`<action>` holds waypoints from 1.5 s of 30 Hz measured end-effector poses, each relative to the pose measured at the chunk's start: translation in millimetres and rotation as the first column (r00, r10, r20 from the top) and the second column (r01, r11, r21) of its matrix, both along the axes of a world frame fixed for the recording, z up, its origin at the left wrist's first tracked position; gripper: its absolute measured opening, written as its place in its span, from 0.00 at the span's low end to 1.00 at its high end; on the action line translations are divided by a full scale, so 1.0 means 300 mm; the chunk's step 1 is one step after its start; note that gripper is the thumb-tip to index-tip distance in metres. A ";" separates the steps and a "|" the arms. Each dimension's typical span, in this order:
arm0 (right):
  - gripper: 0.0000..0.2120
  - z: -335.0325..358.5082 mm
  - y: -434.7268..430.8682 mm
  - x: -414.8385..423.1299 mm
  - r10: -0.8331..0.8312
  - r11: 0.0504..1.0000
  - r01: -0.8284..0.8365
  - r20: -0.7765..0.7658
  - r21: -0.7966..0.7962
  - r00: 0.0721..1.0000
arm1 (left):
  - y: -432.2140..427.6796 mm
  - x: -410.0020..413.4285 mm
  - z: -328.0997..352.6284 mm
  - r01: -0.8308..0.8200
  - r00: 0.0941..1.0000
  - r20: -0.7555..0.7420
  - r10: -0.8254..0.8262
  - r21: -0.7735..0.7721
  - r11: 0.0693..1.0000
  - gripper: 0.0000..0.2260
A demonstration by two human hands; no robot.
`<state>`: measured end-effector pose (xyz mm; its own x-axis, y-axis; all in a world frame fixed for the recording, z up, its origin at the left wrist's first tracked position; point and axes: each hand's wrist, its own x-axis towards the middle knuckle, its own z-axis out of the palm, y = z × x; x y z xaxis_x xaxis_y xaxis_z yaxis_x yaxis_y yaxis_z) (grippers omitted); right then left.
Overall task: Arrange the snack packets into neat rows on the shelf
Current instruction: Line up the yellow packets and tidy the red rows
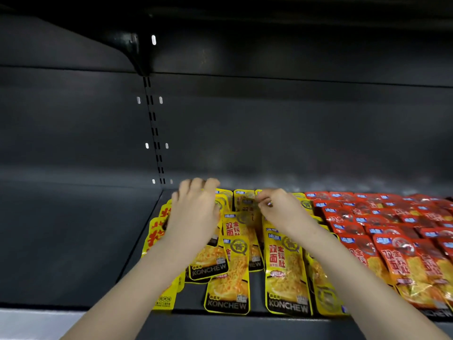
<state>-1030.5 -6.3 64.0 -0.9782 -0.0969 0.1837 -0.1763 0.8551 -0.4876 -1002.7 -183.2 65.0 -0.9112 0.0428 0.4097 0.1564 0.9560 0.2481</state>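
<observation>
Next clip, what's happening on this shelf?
A person is sorting snack packets on a dark shelf. Both hands are reaching to the back of the yellow packets: the left hand rests on the packets at the left of the group, the right hand pinches at the top of one near the back. The yellow packets lie overlapped and somewhat crooked, while the red packets to the right sit in tidier rows. The shelf's left part holds no packets.

dim shelf (73,241) | glare on packets (286,266) (hands blurred) | edges bowed
</observation>
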 end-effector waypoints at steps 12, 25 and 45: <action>0.16 -0.078 -0.007 -0.005 0.183 0.963 -0.178 -0.006 0.203 0.983 | 0.133 -0.019 -0.078 0.175 0.957 0.274 -0.093 -0.291 0.941 0.20; 0.17 -0.050 -0.068 0.017 0.109 0.898 -0.144 0.107 0.416 0.988 | 0.055 0.002 -0.073 0.172 0.949 0.311 -0.058 -0.352 0.920 0.19; 0.16 -0.054 -0.034 -0.067 -0.021 0.910 -0.038 0.138 0.413 0.990 | 0.094 -0.008 -0.093 0.234 0.947 0.270 -0.174 -0.207 0.950 0.17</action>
